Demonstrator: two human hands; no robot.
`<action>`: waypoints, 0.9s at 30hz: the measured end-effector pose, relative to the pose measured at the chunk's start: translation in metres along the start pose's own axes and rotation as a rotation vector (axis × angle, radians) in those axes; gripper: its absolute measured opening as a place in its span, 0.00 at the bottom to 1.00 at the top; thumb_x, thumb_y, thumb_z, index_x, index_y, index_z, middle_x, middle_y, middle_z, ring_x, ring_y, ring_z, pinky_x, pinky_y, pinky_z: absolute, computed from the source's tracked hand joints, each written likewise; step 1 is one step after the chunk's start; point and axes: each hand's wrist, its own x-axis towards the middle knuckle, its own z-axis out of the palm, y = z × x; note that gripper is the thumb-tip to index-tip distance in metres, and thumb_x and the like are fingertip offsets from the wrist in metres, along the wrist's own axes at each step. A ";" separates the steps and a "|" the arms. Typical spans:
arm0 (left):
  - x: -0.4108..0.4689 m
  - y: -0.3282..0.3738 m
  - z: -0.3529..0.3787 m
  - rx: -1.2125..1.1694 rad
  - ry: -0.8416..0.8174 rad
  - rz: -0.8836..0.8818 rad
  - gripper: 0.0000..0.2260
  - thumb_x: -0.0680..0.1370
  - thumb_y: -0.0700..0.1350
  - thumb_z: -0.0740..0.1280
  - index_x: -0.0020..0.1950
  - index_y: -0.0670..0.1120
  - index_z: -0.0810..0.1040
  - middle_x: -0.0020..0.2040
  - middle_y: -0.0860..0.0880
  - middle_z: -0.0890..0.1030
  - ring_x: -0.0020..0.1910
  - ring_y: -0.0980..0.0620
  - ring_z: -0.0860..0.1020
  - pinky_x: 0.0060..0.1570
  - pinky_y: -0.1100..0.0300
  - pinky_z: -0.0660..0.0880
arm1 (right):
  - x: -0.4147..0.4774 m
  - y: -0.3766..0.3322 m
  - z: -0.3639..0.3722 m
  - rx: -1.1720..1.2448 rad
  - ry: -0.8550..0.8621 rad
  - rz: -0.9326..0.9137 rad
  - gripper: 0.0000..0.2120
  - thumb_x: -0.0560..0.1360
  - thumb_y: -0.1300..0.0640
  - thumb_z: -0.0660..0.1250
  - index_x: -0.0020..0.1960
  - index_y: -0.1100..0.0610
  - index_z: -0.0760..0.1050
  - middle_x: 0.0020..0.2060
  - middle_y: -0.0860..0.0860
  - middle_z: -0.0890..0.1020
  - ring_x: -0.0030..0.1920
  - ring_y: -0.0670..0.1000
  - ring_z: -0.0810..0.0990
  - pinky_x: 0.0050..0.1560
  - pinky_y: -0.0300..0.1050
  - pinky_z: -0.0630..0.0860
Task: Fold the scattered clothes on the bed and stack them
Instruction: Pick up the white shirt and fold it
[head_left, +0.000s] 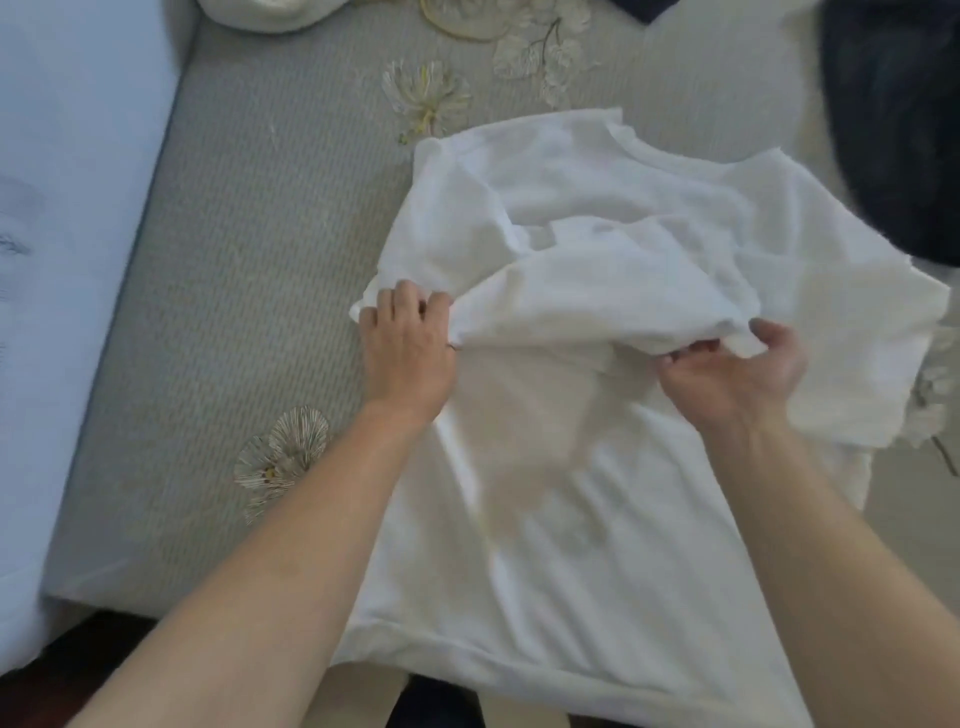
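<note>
My left grip (410, 343) and right grip (737, 369) each pinch a raised fold of the white shirt (597, 519), spread on the bed (249, 260) at its near edge. I should keep both ends level and lay the crease straight.

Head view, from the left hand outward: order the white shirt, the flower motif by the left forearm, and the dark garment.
1. white shirt: held by the left hand.
2. flower motif: beside the forearm, lower left.
3. dark garment: far upper right.
</note>
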 end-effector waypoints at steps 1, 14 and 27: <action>-0.010 0.003 0.004 0.061 -0.049 0.044 0.14 0.65 0.36 0.72 0.50 0.44 0.79 0.43 0.42 0.74 0.41 0.41 0.74 0.39 0.52 0.65 | 0.002 0.000 -0.018 -0.017 0.056 0.063 0.30 0.68 0.47 0.70 0.65 0.62 0.75 0.59 0.58 0.83 0.58 0.61 0.84 0.64 0.57 0.75; -0.042 0.035 0.009 0.014 -0.202 0.237 0.15 0.69 0.43 0.67 0.56 0.46 0.79 0.43 0.46 0.74 0.41 0.42 0.74 0.43 0.51 0.65 | 0.032 -0.027 -0.036 -1.051 0.595 -0.424 0.41 0.70 0.56 0.75 0.77 0.52 0.57 0.72 0.56 0.63 0.62 0.54 0.71 0.61 0.46 0.72; -0.054 0.054 0.024 -0.041 -0.123 0.066 0.10 0.76 0.45 0.66 0.57 0.48 0.79 0.45 0.45 0.77 0.44 0.40 0.75 0.42 0.49 0.71 | 0.059 0.002 -0.010 -1.523 0.097 -0.545 0.12 0.80 0.57 0.64 0.62 0.55 0.77 0.55 0.51 0.80 0.56 0.52 0.78 0.56 0.40 0.71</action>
